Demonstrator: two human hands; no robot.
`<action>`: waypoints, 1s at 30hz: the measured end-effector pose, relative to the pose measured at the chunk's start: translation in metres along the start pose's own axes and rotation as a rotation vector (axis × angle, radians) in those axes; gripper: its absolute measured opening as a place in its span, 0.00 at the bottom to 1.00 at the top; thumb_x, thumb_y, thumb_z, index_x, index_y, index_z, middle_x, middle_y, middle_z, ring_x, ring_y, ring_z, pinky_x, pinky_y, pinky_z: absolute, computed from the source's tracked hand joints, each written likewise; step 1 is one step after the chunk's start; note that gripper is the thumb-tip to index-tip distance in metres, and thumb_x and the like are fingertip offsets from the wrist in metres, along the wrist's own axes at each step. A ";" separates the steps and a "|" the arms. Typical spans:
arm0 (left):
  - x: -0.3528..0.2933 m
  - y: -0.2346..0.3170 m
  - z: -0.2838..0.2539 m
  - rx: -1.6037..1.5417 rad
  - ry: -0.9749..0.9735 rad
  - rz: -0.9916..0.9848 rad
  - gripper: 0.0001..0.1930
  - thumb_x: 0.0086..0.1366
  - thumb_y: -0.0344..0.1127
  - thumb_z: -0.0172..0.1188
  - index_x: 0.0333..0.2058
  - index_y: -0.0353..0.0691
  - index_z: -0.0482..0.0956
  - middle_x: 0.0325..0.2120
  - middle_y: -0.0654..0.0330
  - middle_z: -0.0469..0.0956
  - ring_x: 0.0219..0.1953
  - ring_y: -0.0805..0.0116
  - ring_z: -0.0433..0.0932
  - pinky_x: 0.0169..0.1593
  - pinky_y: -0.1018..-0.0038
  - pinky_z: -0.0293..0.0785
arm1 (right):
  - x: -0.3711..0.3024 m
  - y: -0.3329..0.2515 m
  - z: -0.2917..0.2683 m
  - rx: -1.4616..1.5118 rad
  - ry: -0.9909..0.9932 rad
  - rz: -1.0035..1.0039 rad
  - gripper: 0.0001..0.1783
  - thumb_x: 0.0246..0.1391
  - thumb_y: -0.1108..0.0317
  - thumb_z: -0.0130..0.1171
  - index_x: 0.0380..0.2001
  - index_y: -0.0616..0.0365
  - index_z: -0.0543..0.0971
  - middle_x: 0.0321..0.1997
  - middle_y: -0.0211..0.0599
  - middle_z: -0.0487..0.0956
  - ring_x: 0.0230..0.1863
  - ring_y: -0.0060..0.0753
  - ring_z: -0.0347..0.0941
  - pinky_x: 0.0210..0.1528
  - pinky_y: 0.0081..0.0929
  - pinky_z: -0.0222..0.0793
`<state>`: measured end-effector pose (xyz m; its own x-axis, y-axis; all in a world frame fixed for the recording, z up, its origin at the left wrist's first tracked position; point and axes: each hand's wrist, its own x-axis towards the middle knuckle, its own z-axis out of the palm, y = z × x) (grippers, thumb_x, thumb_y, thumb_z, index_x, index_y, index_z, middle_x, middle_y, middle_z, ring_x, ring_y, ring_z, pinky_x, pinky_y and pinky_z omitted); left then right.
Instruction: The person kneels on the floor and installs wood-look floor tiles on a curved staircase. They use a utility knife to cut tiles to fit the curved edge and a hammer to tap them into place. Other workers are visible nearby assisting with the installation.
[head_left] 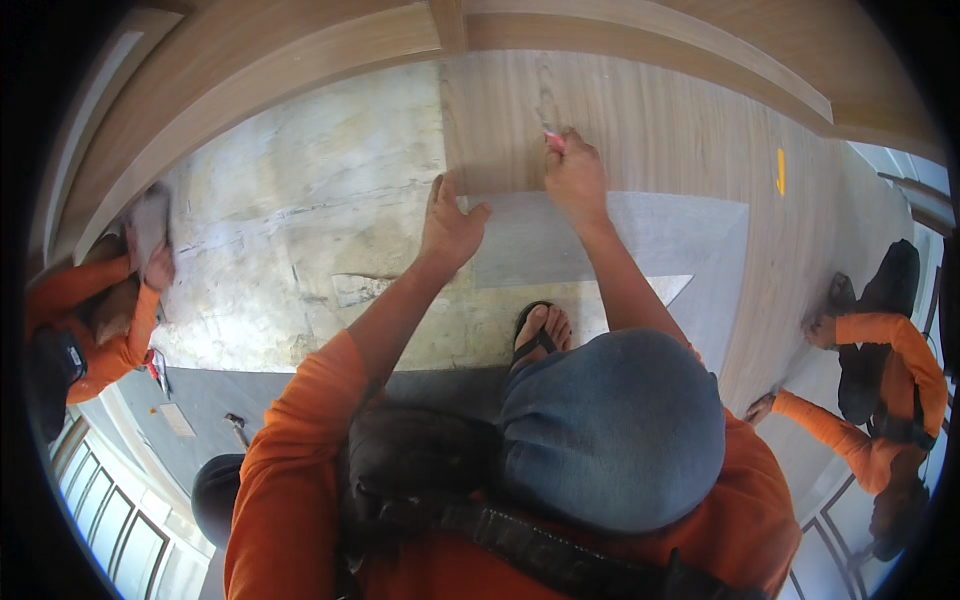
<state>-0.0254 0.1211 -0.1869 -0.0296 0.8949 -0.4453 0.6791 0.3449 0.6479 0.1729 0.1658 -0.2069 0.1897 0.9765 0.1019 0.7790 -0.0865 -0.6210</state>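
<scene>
My right hand (577, 180) is closed around a small red-handled tool, probably a utility knife (553, 138), over the wood-grain floor covering (640, 120). Its tip points away from me, close to the covering's surface; the blade is too small to make out. My left hand (450, 230) lies with fingers stretched and thumb apart at the covering's left edge, where it meets the bare, blotchy subfloor (300, 240). Nothing shows in that hand. Between my forearms and beyond my right arm runs a smooth grey strip (680, 235), bordering the wood-grain part.
A yellow, narrow tool (781, 172) lies on the covering to the right. Wooden panelling (640, 30) bounds the far side. People in orange sleeves crouch at left (100, 320) and right (890, 340). A hammer (237, 428) and red-handled tool (157, 370) lie at lower left.
</scene>
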 end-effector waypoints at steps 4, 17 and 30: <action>-0.001 0.037 -0.016 -0.321 -0.161 -0.204 0.46 0.61 0.43 0.64 0.70 0.30 0.47 0.67 0.41 0.58 0.70 0.51 0.58 0.69 0.66 0.56 | -0.002 -0.027 0.018 -0.022 -0.078 0.107 0.15 0.60 0.61 0.54 0.35 0.66 0.78 0.32 0.53 0.80 0.38 0.61 0.77 0.46 0.51 0.71; 0.050 0.044 -0.049 -0.861 -0.170 -0.471 0.25 0.64 0.41 0.63 0.56 0.35 0.71 0.48 0.53 0.73 0.44 0.64 0.71 0.49 0.66 0.70 | 0.044 -0.021 -0.009 0.914 -0.296 0.678 0.12 0.56 0.64 0.62 0.40 0.60 0.77 0.30 0.31 0.74 0.32 0.29 0.71 0.36 0.33 0.69; 0.070 0.063 -0.086 -1.099 -0.320 -0.290 0.15 0.71 0.36 0.52 0.50 0.31 0.70 0.43 0.53 0.75 0.41 0.65 0.76 0.47 0.68 0.78 | 0.072 -0.024 -0.081 1.150 -0.340 0.871 0.07 0.57 0.67 0.59 0.35 0.56 0.73 0.36 0.37 0.78 0.34 0.38 0.75 0.43 0.45 0.76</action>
<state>-0.0479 0.2302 -0.1238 0.2127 0.6853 -0.6965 -0.3232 0.7221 0.6117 0.2161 0.2226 -0.1218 0.0656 0.7129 -0.6982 -0.4240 -0.6134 -0.6663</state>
